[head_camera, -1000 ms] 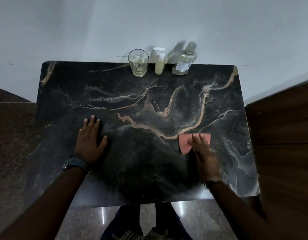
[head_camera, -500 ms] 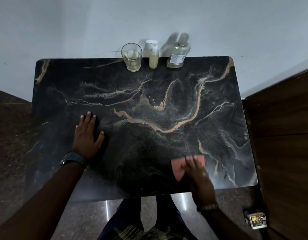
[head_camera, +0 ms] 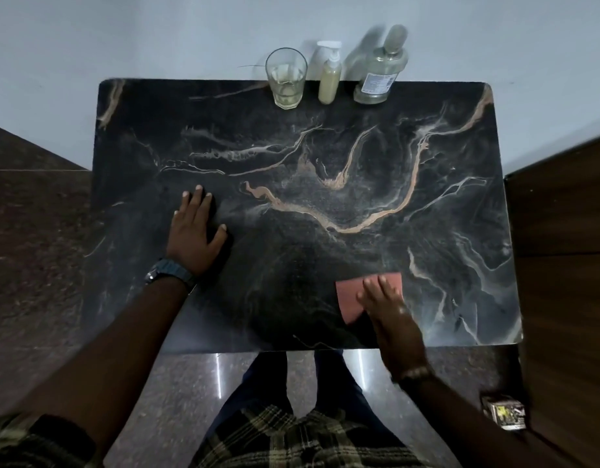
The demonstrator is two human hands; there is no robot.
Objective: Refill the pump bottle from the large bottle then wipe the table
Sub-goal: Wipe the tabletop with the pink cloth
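Observation:
The small pump bottle [head_camera: 329,82] with a white pump and pale liquid stands at the far edge of the dark marble table [head_camera: 359,146]. Right of it is the large clear bottle [head_camera: 379,76], capped and nearly empty. My right hand [head_camera: 389,312] lies flat, palm down, on a pink cloth [head_camera: 349,295] near the table's front edge, right of centre. The hand covers the cloth's right part. My left hand [head_camera: 193,234] rests flat on the table's left half with fingers spread, holding nothing.
A drinking glass [head_camera: 286,79] with a little pale liquid stands left of the pump bottle. A wooden panel [head_camera: 562,265] borders the table on the right. A small box [head_camera: 504,415] lies on the floor by it. A wall runs behind the table.
My right hand has slid the pink cloth from the table's middle right toward the front edge. My left hand has stayed in place.

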